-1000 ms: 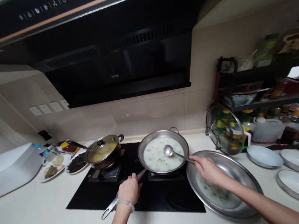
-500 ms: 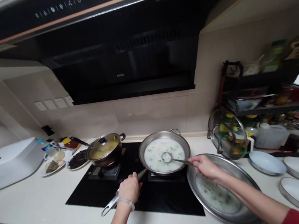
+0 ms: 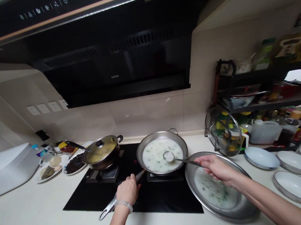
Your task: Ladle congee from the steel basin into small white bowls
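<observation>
A steel pan (image 3: 162,153) of white soup with green bits sits on the right burner. My left hand (image 3: 128,191) is wrapped round the pan's long handle (image 3: 108,207). My right hand (image 3: 216,168) grips the ladle's handle. The ladle (image 3: 168,156) has its bowl at the soup's surface, right of the pan's middle, holding some white liquid. Partly under my right hand and forearm stands a wide steel basin (image 3: 194,194), which holds more of the same white, green-flecked soup.
A lidded pan (image 3: 102,152) stands on the left burner, with plates of food (image 3: 73,164) beside it. White bowls (image 3: 297,187) cover the right counter. Behind them are a glass lid (image 3: 223,130) and a black rack (image 3: 271,104). A range hood (image 3: 119,69) hangs above.
The view has shifted right, so most things appear further left. My right hand and the ladle have moved slightly right relative to the pan. Both grips are unchanged.
</observation>
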`<state>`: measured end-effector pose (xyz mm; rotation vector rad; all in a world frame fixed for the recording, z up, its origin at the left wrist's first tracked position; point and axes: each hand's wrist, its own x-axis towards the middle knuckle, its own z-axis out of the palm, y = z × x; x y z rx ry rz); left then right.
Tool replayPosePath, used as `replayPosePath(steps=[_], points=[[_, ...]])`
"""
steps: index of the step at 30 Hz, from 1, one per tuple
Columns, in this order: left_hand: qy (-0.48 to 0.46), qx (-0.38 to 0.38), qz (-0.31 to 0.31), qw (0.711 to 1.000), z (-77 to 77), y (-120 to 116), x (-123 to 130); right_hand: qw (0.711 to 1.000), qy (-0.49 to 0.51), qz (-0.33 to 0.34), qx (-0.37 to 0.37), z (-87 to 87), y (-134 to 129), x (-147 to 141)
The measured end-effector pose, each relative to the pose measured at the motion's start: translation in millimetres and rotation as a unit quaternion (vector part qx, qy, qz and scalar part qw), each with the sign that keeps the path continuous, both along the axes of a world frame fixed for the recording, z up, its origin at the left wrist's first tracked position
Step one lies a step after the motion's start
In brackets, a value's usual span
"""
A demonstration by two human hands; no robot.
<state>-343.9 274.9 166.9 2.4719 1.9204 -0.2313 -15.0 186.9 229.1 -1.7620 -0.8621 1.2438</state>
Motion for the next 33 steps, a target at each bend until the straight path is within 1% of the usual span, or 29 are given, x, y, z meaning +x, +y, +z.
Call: replayPosePath(steps=[4, 7, 9, 11, 14, 16, 18, 19, 22, 24, 26, 28, 30, 33], points=[[-0.001, 0.004, -0.003, 1.0, -1.4, 0, 0, 0.999, 0.034, 0.002, 0.021, 2.5, -19, 16], [-0.001, 0.002, -0.001, 1.0, -2.1, 1, 0, 0.999, 0.038, -0.013, 0.025, 0.2, -39, 33], [-0.003, -0.001, 0.002, 1.0, -2.1, 1, 0, 0.999, 0.03, -0.028, 0.021, -6.2, -54, 46], [-0.005, -0.001, 0.004, 1.0, -1.8, 2, 0, 0.999, 0.009, -0.044, 0.019, -17.5, -70, 60], [-0.004, 0.003, 0.0, 1.0, -2.1, 2, 0, 0.995, -0.076, -0.06, 0.015, -41.3, -92, 83], [-0.001, 0.003, 0.001, 1.0, -2.9, 2, 0, 0.985, -0.16, -0.041, 0.051, -58.9, -104, 96], [0.0, 0.003, 0.004, 1.0, -3.8, 2, 0, 0.962, -0.258, -0.025, 0.082, -76.7, -116, 104], [0.0, 0.004, 0.004, 1.0, -4.2, 2, -1, 0.949, -0.304, -0.016, 0.086, -85.4, -122, 105], [-0.001, 0.008, -0.005, 1.0, -4.5, 2, -1, 0.91, -0.411, 0.032, 0.049, -107.6, -136, 105], [0.0, 0.007, -0.006, 1.0, -4.0, 2, -1, 0.885, -0.46, 0.063, 0.022, -115.9, -142, 104], [0.001, 0.006, -0.004, 1.0, -3.2, 2, -1, 0.872, -0.485, 0.065, 0.013, -116.0, -143, 103], [0.001, 0.001, -0.001, 1.0, -2.6, 2, -1, 0.877, -0.477, 0.043, 0.026, -107.7, -139, 103], [0.0, -0.004, 0.003, 1.0, -2.2, 2, 0, 0.894, -0.442, 0.008, 0.066, -92.6, -131, 103], [0.0, -0.005, 0.003, 1.0, -1.2, 2, 0, 0.916, -0.38, -0.038, 0.125, -64.5, -115, 95]])
